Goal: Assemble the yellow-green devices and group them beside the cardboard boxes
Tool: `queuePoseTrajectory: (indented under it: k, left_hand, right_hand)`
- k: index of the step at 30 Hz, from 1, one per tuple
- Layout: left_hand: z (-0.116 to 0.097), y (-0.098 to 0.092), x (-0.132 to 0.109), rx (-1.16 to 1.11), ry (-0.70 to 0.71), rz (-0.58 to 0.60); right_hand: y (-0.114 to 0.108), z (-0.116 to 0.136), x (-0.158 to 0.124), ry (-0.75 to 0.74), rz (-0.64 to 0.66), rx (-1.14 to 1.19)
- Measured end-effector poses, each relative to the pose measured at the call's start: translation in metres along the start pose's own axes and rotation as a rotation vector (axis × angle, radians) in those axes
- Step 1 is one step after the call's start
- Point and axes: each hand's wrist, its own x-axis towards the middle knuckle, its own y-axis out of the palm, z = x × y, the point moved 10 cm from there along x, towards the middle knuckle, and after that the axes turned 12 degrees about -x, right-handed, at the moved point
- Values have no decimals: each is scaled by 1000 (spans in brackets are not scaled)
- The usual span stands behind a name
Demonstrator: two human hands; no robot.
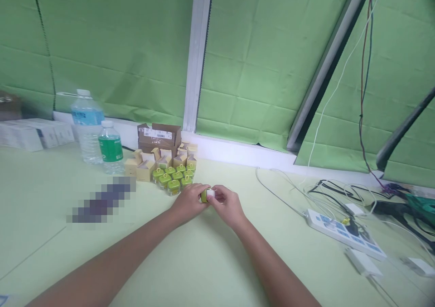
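Note:
My left hand (188, 201) is closed around a small green-lidded container (204, 195), held tilted on its side just above the table. The thumb and fingers of my right hand (229, 206) pinch a small white piece (211, 193) against the container's right side. What exactly the white piece is, I cannot make out. Beyond my left hand stands a cluster of several small clear jars with green lids (174, 186), each with a yellow loop on top. Opened small tan cardboard boxes (145, 170) stand behind and to the left of them.
A brown carton (159, 137), a large water bottle (89, 130) and a green-labelled bottle (111, 148) stand at the back left. White boxes (32, 134) lie farther left. Pixelation hides a dark object (102, 202). On the right are a power strip (345, 234), an adapter (364, 262) and tangled cables.

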Motion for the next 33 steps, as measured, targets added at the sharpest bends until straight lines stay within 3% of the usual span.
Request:
queuePoseTrajectory:
  k: [17,27,33]
  left_hand:
    - [0,6,-1,-4,10,67]
    - [-5,10,0,-53,44,105]
    - [-6,2,1,-158,31,11]
  right_hand:
    - [5,2,1,-54,62,-155]
    - [-2,-12,0,120,59,-15]
    - [-7,-22,1,267,36,155]
